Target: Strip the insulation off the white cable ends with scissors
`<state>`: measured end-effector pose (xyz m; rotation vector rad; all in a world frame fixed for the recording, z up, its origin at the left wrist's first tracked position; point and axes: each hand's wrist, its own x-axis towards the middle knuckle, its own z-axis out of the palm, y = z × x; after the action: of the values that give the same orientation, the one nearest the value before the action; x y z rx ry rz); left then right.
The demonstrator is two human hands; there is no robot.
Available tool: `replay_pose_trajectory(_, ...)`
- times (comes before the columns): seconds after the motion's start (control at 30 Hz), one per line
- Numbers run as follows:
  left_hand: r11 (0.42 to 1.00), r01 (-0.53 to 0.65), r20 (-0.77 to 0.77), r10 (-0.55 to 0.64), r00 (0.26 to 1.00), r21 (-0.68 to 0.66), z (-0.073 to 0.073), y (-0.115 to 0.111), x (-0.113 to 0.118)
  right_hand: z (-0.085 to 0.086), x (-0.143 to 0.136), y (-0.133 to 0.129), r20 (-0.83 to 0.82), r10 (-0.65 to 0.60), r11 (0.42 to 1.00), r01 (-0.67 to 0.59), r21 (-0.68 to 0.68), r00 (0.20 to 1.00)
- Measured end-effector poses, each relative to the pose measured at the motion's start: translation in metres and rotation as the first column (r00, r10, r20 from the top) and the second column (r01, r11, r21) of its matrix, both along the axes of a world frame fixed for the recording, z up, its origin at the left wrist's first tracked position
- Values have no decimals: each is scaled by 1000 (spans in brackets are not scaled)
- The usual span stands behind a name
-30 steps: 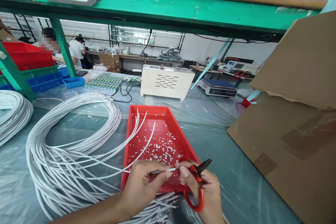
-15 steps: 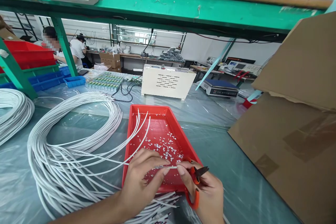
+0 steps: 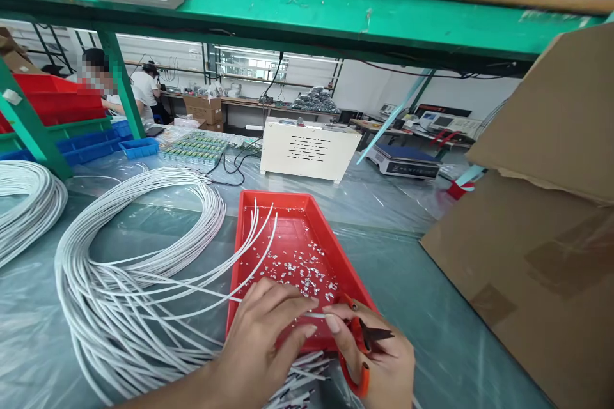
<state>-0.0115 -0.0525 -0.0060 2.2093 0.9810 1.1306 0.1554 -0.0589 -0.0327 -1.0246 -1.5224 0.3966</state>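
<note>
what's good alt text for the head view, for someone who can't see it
A bare right hand pinches a thin white cable and holds orange-handled scissors over a red tray scattered with silvery scraps, the left hand close by. Left of the tray lies a coil of white cables; right, a cardboard box.

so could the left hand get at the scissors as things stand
Probably not freely: the left hand is close by, but the scissors sit in the right hand, which also pinches a white cable, so that grip would likely have to loosen first.
</note>
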Motion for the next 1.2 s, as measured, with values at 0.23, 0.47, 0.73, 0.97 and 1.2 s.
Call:
replay_pose_trajectory(0.23, 558, 408, 476, -26, 879, -723, -12, -13, 17, -2, -4, 1, -17, -142, 989, 143, 41, 990)
replay_pose_trajectory(0.47, 338, 634, 703, 500, 506, -696, -12, -6, 17, -2, -5, -5, 190, -91, 971, 45, 236, 978)
replay_pose_trajectory(0.73, 367, 623, 712, 497, 496, -691, -16, -3, 8, 0, -12, -9, 411, -99, 892, -102, 440, 906)
replay_pose_trajectory(0.97, 384, 557, 675, 460, 577, -737, -17, -4, 3, -3, -16, -10, 441, -90, 880, -136, 456, 893)
replay_pose_trajectory(1.2, 520, 460, 665, 324, 673, -719, -9, 3, -10, -11, -23, -9, 219, 283, 954, -297, 34, 934)
